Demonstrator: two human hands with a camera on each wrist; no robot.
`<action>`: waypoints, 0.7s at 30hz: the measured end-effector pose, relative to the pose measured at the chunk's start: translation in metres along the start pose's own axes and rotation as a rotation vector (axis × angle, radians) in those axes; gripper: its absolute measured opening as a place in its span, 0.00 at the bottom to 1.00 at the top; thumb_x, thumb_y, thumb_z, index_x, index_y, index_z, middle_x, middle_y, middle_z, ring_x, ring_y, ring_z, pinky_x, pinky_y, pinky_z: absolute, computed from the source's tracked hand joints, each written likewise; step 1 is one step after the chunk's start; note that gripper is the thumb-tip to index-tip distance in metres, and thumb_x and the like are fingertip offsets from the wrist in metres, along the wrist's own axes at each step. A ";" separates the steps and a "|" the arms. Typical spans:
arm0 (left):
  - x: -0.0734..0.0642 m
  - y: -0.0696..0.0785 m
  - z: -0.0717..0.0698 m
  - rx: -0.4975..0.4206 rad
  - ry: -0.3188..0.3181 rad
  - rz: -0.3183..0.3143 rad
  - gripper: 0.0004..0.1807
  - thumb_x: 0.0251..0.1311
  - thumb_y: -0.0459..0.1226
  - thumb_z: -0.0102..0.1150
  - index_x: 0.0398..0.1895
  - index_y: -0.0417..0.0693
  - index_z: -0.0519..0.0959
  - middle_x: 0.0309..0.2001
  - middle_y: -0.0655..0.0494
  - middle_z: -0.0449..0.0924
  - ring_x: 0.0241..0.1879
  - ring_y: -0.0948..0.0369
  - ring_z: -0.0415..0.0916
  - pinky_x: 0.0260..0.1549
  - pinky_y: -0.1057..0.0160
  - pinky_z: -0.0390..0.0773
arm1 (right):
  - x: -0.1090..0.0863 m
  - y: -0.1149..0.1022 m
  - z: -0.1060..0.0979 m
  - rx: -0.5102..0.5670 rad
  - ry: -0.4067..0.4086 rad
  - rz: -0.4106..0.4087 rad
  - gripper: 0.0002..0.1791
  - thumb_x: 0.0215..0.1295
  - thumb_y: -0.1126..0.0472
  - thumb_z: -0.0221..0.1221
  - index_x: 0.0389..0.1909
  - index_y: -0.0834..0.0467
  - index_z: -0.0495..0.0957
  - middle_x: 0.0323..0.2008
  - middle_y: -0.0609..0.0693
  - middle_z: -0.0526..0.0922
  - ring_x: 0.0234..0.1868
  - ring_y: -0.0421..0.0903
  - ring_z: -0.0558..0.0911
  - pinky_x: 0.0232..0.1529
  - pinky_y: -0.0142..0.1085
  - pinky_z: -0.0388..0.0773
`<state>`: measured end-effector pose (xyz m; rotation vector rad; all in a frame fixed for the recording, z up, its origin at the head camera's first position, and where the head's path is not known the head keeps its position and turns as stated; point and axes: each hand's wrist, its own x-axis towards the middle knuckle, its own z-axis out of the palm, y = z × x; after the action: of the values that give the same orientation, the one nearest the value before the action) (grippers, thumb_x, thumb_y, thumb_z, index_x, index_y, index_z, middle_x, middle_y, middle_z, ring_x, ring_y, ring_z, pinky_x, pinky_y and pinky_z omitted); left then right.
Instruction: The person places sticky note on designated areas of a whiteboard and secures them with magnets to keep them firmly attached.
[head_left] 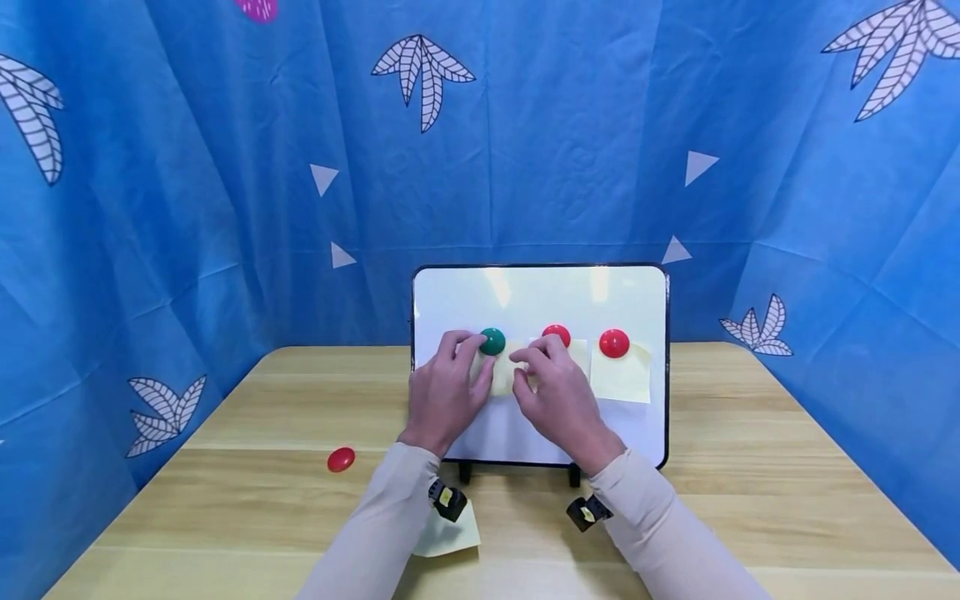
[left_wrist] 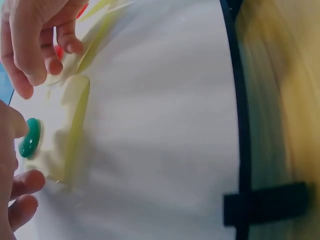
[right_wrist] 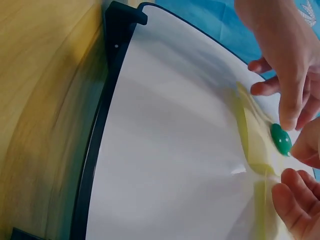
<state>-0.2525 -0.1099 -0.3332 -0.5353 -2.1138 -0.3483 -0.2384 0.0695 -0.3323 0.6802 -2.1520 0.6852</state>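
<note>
A round green magnet sits near the top of a pale yellow sticky note on a small whiteboard. My left hand has its index finger and thumb at the magnet's edge, pinching it against the board. To its right, my right hand holds nothing; its thumb and index finger are bent and apart, near the green magnet's note. Behind the right fingers, a red magnet sits on another note, partly hidden. A further red magnet is on the rightmost note.
The board stands upright on black feet on a wooden table. A loose red magnet lies at left. Below the board, some sticky notes lie partly under the left forearm. A blue curtain surrounds the table.
</note>
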 end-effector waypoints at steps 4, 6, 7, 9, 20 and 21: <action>-0.011 -0.007 -0.006 -0.024 0.000 -0.010 0.17 0.62 0.42 0.67 0.52 0.47 0.83 0.47 0.50 0.80 0.20 0.61 0.78 0.18 0.68 0.75 | -0.002 -0.004 0.002 0.023 -0.026 -0.030 0.10 0.58 0.65 0.69 0.42 0.59 0.85 0.34 0.49 0.78 0.29 0.39 0.80 0.30 0.28 0.79; -0.016 -0.013 -0.008 -0.032 -0.001 -0.012 0.16 0.62 0.41 0.66 0.51 0.46 0.83 0.46 0.50 0.81 0.20 0.62 0.78 0.17 0.68 0.74 | -0.002 -0.006 0.003 0.034 -0.052 -0.054 0.09 0.60 0.65 0.67 0.41 0.59 0.85 0.32 0.47 0.80 0.28 0.38 0.78 0.29 0.27 0.78; -0.019 -0.015 -0.010 -0.038 0.004 -0.011 0.16 0.62 0.41 0.66 0.51 0.46 0.83 0.46 0.49 0.81 0.19 0.62 0.77 0.17 0.69 0.74 | -0.003 -0.007 0.004 0.035 -0.068 -0.070 0.08 0.61 0.65 0.66 0.41 0.59 0.85 0.31 0.47 0.81 0.27 0.38 0.77 0.29 0.27 0.77; -0.023 -0.022 -0.014 -0.044 0.007 -0.010 0.14 0.62 0.40 0.65 0.50 0.45 0.83 0.44 0.49 0.81 0.18 0.62 0.76 0.16 0.69 0.73 | -0.004 -0.011 0.006 0.049 -0.096 -0.099 0.07 0.62 0.65 0.65 0.40 0.58 0.85 0.30 0.46 0.82 0.26 0.38 0.76 0.29 0.27 0.77; -0.054 -0.053 -0.022 -0.070 0.011 -0.086 0.14 0.61 0.38 0.65 0.49 0.45 0.83 0.39 0.51 0.79 0.21 0.63 0.73 0.17 0.67 0.74 | -0.011 -0.025 0.014 0.132 -0.343 -0.215 0.05 0.64 0.64 0.63 0.38 0.57 0.86 0.26 0.41 0.82 0.24 0.35 0.73 0.28 0.26 0.74; -0.057 -0.056 -0.023 -0.075 0.009 -0.092 0.14 0.61 0.38 0.65 0.49 0.45 0.83 0.39 0.52 0.79 0.21 0.63 0.73 0.17 0.67 0.74 | -0.011 -0.025 0.015 0.132 -0.371 -0.231 0.05 0.64 0.64 0.62 0.38 0.56 0.86 0.26 0.41 0.81 0.24 0.35 0.73 0.28 0.26 0.74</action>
<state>-0.2354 -0.1822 -0.3709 -0.4793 -2.1281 -0.4828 -0.2230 0.0442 -0.3433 1.1842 -2.3211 0.6169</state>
